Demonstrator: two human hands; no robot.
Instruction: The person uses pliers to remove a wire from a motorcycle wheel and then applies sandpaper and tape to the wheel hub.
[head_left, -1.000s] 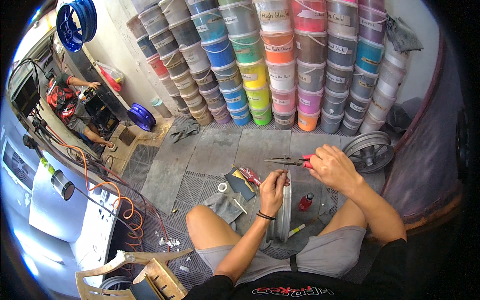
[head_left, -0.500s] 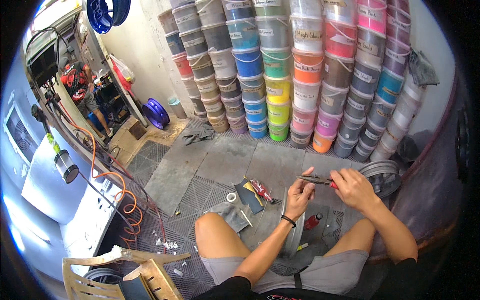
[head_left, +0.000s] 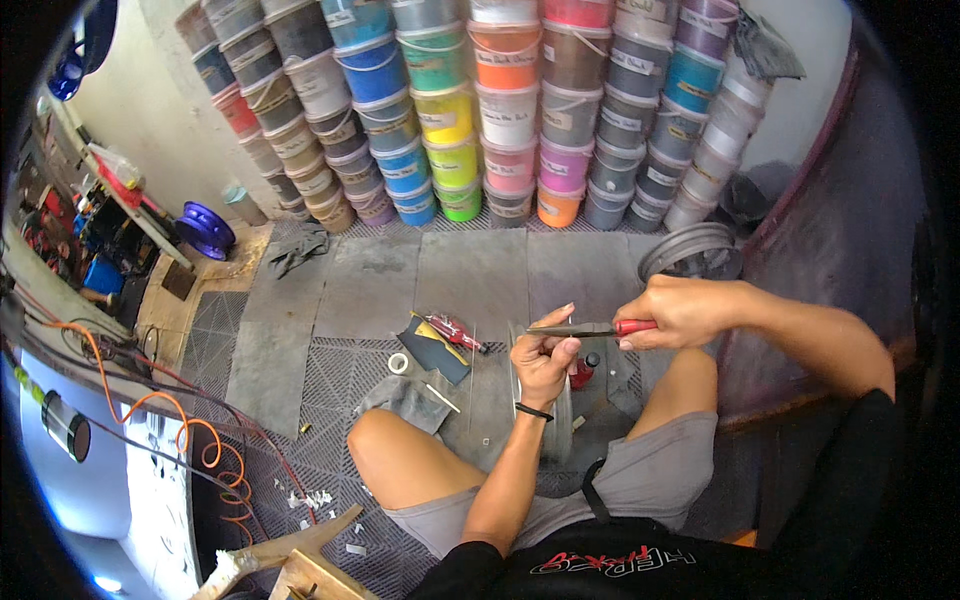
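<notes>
My right hand [head_left: 680,312] is wrapped around the red handles of long-nose pliers [head_left: 585,330], whose jaws point left. My left hand [head_left: 543,362] is curled beneath the jaws, its fingers and thumb close around the plier tips; whatever it pinches is too small to make out. Below my hands a grey wheel rim [head_left: 562,425] stands on edge between my legs, partly hidden by my left forearm. Beside the rim is a small red bottle with a dark cap [head_left: 584,373].
On the floor to the left lie a red tool [head_left: 455,332], a dark folded sheet [head_left: 432,352], a tape roll [head_left: 398,363], a white stick [head_left: 442,398] and a grey cloth [head_left: 395,400]. Stacked paint buckets [head_left: 508,160] line the wall. Another rim [head_left: 690,252] lies at right.
My head view has shifted down and to the right. The pliers have turned more level, and my right hand still grips them beside my left fingers.
</notes>
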